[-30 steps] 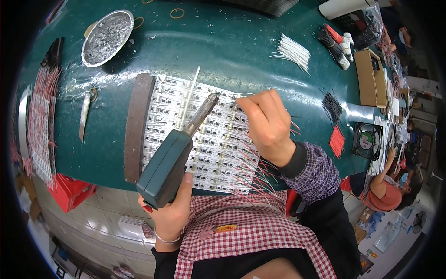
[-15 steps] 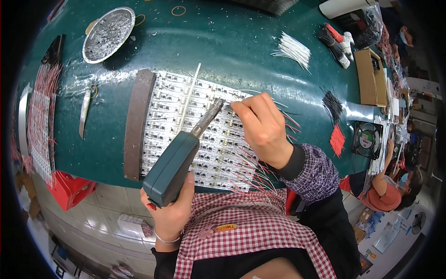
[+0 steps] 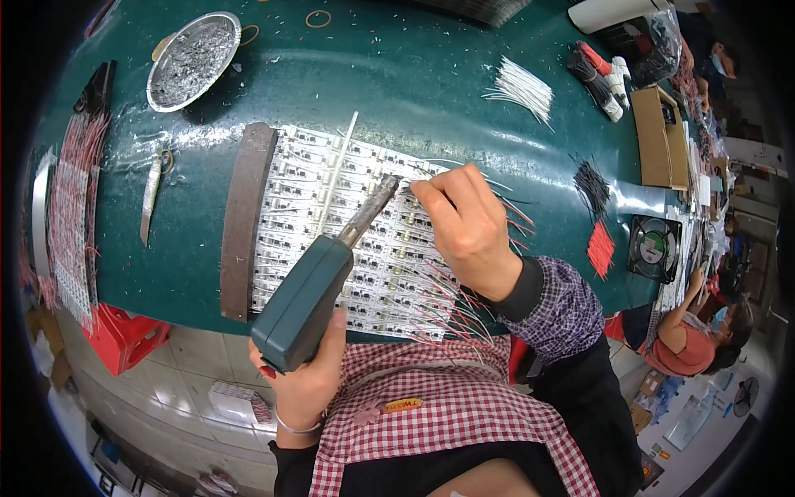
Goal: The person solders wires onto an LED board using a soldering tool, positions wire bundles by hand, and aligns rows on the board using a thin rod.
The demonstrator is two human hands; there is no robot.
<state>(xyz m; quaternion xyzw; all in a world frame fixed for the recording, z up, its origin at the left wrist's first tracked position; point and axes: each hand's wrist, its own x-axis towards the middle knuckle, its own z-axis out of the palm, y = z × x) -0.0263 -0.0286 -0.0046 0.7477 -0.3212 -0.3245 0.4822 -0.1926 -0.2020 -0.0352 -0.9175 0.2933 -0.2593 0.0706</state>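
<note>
My left hand (image 3: 308, 383) is closed round the handle of a dark green soldering gun (image 3: 303, 296). Its metal barrel slants up and away to a tip (image 3: 392, 184) over a panel of small white circuit boards (image 3: 319, 248). My right hand (image 3: 468, 228) is closed in a pinch just right of the tip, on what looks like a thin wire; the fingers mostly hide it. Red, black and white wires (image 3: 451, 311) stick out along the panel's right side. A white stick (image 3: 339, 172) lies across the boards, and a brown bar (image 3: 248, 224) borders their left side.
On the green table (image 3: 397, 74) are a foil dish of metal scraps (image 3: 195, 62), a taped blade (image 3: 152, 199) and another wired panel (image 3: 70, 215). White wires (image 3: 523, 89), black wires (image 3: 593, 184), red wires (image 3: 600, 250), a fan (image 3: 655, 248) and a carton (image 3: 660, 137) lie right. Another person (image 3: 687, 340) sits there.
The soldering gun's body has shifted very slightly left and down in my left hand. My right hand keeps its pinch in nearly the same place.
</note>
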